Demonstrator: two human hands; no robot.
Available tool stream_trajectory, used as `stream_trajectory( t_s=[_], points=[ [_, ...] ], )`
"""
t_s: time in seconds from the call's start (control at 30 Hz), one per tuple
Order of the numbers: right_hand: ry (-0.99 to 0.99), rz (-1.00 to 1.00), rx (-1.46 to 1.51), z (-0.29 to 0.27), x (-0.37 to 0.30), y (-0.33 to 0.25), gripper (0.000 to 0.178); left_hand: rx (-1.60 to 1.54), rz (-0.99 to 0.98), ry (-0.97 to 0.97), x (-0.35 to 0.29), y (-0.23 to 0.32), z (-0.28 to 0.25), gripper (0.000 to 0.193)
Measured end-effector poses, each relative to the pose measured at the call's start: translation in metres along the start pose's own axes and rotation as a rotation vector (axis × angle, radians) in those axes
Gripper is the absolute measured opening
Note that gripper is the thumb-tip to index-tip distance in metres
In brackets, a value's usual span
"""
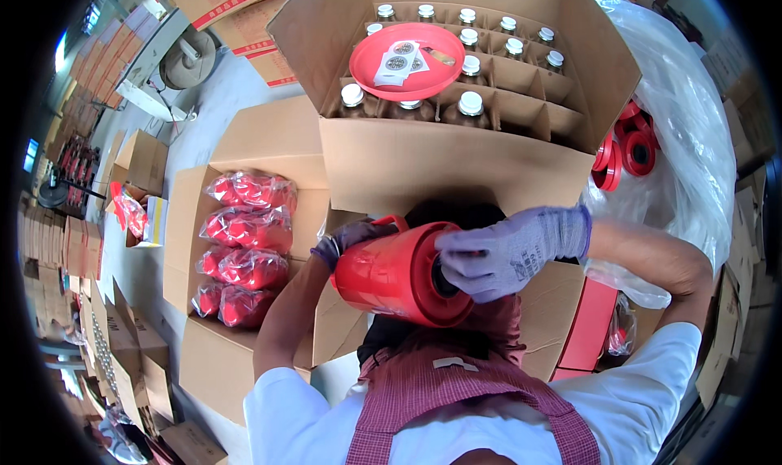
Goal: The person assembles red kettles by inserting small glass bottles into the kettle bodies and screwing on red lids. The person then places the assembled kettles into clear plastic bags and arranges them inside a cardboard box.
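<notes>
A red thermos jug lies tilted in front of my apron, its round end turned to the right. My left hand, in a purple-grey glove, grips it near the red handle; the jug hides part of those fingers. At the round end, my gloved right hand curls its fingers over the dark centre of the red rim. What the right fingertips hold there is hidden. Just beyond stands an open carton of dark bottles with whitish tops, set in cardboard dividers.
A red dish with round-printed stickers rests on the bottles. To the left, an open carton holds bagged red items. Red rings with black centres lie at right beside clear plastic sheeting.
</notes>
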State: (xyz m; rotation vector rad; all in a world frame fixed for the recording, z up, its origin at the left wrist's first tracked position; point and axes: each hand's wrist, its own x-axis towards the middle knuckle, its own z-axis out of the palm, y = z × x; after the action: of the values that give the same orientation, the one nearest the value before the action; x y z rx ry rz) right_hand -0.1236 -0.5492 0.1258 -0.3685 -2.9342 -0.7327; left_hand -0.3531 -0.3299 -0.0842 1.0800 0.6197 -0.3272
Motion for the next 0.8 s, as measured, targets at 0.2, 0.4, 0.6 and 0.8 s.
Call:
stream_trajectory(
  t_s=[0.2, 0.4, 0.6, 0.8],
  points=[
    [0.272, 0.8, 0.667, 0.023, -0.024, -0.054, 0.016, 0.13, 0.306, 0.146, -0.045, -0.021, 0.039, 0.021],
    [0.391, 1.773, 1.248, 0.068, -0.09, -0.059, 0.021, -0.163, 0.52, 0.665, -0.068, -0.066, 0.164, 0.027],
    [0.28, 1.62, 0.905, 0.052, -0.072, 0.071, 0.031, -0.127, 0.624, 0.318, -0.099, -0.085, 0.146, 0.037],
    [0.057, 1.403, 0.06, 0.175, -0.112, 0.198, 0.037, 0.849, 0.17, 1.677, -0.168, -0.188, -0.135, 0.042]
  ],
)
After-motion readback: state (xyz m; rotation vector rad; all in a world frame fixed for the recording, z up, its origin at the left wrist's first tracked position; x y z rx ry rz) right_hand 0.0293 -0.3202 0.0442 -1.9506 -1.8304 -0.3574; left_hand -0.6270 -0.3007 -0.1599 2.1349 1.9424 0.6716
